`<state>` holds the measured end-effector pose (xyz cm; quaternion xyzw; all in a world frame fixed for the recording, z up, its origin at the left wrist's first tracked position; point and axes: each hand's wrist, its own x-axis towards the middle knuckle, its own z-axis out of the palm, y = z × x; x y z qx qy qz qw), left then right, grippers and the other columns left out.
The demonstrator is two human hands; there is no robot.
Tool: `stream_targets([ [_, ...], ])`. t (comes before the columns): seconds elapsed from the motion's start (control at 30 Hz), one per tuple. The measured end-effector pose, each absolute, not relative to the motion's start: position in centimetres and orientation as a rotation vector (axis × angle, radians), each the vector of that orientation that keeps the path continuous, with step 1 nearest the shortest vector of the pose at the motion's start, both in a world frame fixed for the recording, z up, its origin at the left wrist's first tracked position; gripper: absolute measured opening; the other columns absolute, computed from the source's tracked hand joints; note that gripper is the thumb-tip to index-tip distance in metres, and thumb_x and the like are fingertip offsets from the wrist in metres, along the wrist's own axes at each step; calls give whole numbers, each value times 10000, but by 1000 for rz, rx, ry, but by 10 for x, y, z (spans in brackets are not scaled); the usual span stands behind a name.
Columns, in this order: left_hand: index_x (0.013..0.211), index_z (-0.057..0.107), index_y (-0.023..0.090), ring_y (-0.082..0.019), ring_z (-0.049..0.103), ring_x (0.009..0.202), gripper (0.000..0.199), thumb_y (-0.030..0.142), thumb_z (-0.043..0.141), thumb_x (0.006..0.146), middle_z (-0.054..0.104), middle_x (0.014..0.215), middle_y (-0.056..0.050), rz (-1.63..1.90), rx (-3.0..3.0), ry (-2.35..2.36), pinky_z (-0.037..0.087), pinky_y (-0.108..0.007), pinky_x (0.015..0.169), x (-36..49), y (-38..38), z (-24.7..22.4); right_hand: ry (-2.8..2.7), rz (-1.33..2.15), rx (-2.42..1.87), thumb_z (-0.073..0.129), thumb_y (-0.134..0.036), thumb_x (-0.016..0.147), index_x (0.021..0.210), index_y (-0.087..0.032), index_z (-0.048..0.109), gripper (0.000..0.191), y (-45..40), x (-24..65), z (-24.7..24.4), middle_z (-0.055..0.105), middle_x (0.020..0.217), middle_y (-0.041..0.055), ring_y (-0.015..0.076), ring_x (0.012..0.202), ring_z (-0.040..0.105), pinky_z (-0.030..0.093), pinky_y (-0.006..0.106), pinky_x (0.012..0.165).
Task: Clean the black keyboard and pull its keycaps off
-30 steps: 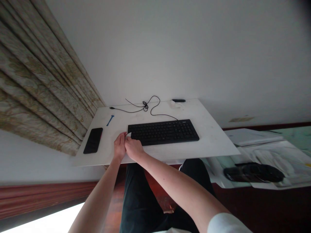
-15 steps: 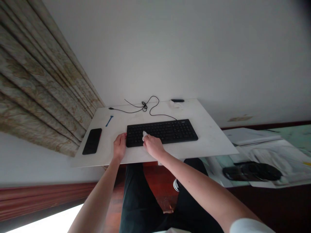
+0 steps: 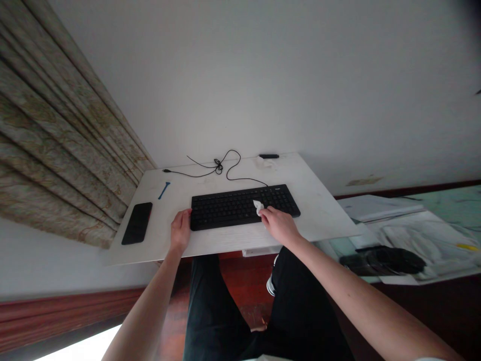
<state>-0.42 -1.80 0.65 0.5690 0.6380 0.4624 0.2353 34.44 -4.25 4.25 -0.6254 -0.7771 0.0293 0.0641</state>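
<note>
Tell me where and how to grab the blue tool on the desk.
Best pinch the blue tool mid-shaft, coming down from above with the left hand, the nearer one. It lies flat and slanted, slim along the shaft and wider at its far end, so thumb and finger should probably close across its long sides.

Landmark: black plastic keyboard (image 3: 225, 208) on white rectangular bench (image 3: 319, 210). Left hand (image 3: 181, 229) at its left end; right hand (image 3: 278, 224) over its near right part, pinching crumpled white tissue (image 3: 258, 207). Flat black phone (image 3: 137, 223) left of keyboard; thin black cable (image 3: 246, 179) behind.
</note>
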Motion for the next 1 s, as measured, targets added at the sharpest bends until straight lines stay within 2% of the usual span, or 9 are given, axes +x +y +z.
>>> stream_targets([
  [0.47, 1044, 711, 197, -249, 656, 1064, 468, 517, 374, 986, 726, 1072, -93, 1254, 1566, 1768, 485, -420, 1052, -2, -17, 9, -2167, -85, -2031, 527, -226, 946, 1052, -215, 712, 213, -43, 399, 35, 726, 1048, 75, 201, 842, 677, 392, 277, 606],
  [0.7, 1046, 702, 211, -245, 657, 1058, 446, 507, 374, 989, 724, 1078, -83, 1252, 1572, 1771, 489, -417, 1050, -3, -17, 7, -1971, -97, -2160, 510, -271, 959, 1074, -221, 715, 240, -50, 440, 30, 730, 1051, 77, 207, 746, 670, 396, 300, 607],
  [0.83, 1058, 707, 214, -245, 654, 1066, 442, 498, 375, 992, 721, 1086, -85, 1249, 1598, 1761, 483, -415, 1059, -2, -18, 8, -1832, -25, -2138, 509, -244, 935, 1046, -207, 720, 241, -51, 453, 22, 734, 1011, 93, 233, 784, 671, 449, 325, 676],
  [1.0, 1056, 718, 212, -246, 648, 1078, 445, 503, 387, 990, 717, 1086, -87, 1254, 1612, 1764, 469, -418, 1080, -1, -18, 10, -1776, 108, -1893, 470, -247, 937, 1016, -194, 722, 270, -40, 456, 11, 726, 985, 108, 241, 846, 665, 499, 368, 810],
])
